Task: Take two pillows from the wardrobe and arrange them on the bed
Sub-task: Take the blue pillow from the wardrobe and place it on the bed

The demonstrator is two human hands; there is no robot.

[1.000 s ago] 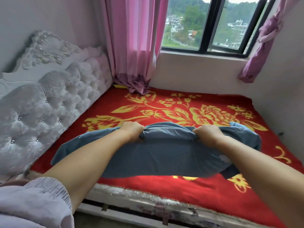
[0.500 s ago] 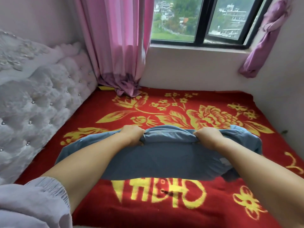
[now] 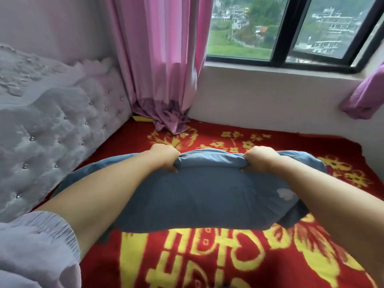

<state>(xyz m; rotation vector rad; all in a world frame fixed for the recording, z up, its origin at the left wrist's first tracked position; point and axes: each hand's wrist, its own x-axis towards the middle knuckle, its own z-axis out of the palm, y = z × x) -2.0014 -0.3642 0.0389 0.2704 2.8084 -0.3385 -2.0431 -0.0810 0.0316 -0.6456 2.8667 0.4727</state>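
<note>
Both hands are clamped on one soft blue-grey fabric pillow (image 3: 207, 196), as I see it from the head camera. My left hand (image 3: 164, 157) grips the pillow's far edge with its fingers curled over the bunched cloth, and my right hand (image 3: 260, 160) grips the same edge a little to the right, the two hands apart with a ridge of fabric between them. The pillow lies across the middle of the bed, on the red blanket with yellow flowers and lettering (image 3: 207, 265), its left end reaching toward the white tufted headboard (image 3: 52, 142) along the bed's left edge. A pink curtain (image 3: 160, 65) hangs into the far-left corner of the bed, its hem bunched on the blanket. Beyond the far edge is a dark-framed window (image 3: 291, 32). A pale lilac gathered sleeve (image 3: 35, 248) covers my left upper arm.
</note>
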